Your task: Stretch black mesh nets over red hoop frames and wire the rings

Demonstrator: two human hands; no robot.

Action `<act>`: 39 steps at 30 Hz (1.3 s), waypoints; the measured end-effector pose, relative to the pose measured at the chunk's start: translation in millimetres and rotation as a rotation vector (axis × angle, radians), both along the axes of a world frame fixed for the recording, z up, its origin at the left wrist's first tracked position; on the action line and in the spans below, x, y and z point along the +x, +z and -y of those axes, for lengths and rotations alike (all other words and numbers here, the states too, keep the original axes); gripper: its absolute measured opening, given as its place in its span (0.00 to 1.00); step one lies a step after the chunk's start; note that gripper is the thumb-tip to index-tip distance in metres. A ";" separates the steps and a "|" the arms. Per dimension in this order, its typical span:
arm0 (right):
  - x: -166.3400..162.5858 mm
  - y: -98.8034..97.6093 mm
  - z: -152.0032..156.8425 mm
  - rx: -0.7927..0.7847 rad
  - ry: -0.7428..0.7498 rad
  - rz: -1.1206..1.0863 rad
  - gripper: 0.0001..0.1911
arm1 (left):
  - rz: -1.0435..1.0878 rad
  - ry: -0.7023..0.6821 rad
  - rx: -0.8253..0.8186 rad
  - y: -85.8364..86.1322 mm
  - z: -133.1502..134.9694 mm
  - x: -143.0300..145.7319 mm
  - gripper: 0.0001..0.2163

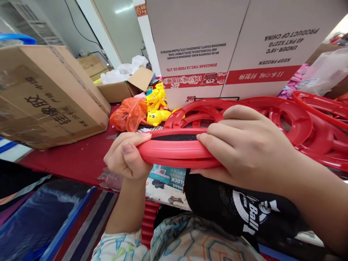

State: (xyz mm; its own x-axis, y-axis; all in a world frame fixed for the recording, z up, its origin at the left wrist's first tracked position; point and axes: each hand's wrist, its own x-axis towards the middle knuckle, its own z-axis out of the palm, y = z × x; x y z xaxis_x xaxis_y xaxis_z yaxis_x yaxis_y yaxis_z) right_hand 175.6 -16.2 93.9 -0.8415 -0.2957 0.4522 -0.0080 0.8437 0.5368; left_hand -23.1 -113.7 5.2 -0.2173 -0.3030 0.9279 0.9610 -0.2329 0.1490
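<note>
A red plastic ring (176,150) is held edge-on in front of me, with dark mesh cloth showing in its upper gap. My left hand (129,154) is closed around the ring's left end. Fingers of my right hand (244,145) grip the right end, thumb underneath. Below the ring hangs black mesh fabric (217,199) with white "Ball" lettering, partly hidden by my right hand and forearm. Just behind the ring lie more red plastic rings (290,119), some overlapping.
A tall white carton (195,43) stands behind the rings. On the left is a brown carton (54,98). Between them sit an orange plastic bag (129,113) and yellow toys (157,116) on the red tabletop (89,159). A printed package (165,185) lies below the ring.
</note>
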 end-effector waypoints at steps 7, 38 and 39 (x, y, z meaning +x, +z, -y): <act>-1.1 1.7 -1.0 -0.032 0.005 0.044 0.25 | -0.001 -0.059 -0.020 1.9 -2.4 -1.0 0.17; 11.3 1.3 -13.9 -0.131 -0.139 0.248 0.38 | -0.277 -0.064 -0.109 6.1 -9.2 1.2 0.13; 11.1 1.2 -13.2 -0.183 -0.158 0.279 0.36 | -0.292 -0.052 -0.096 5.8 -8.9 0.8 0.13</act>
State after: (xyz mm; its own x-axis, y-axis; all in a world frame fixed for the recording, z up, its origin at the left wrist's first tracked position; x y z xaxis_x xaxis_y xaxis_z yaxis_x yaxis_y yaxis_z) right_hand 186.6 -3.0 95.1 -0.9686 -0.0882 0.2325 0.0050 0.9279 0.3727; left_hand -22.3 -104.8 11.0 0.0497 -0.2064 0.9772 0.9537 -0.2807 -0.1078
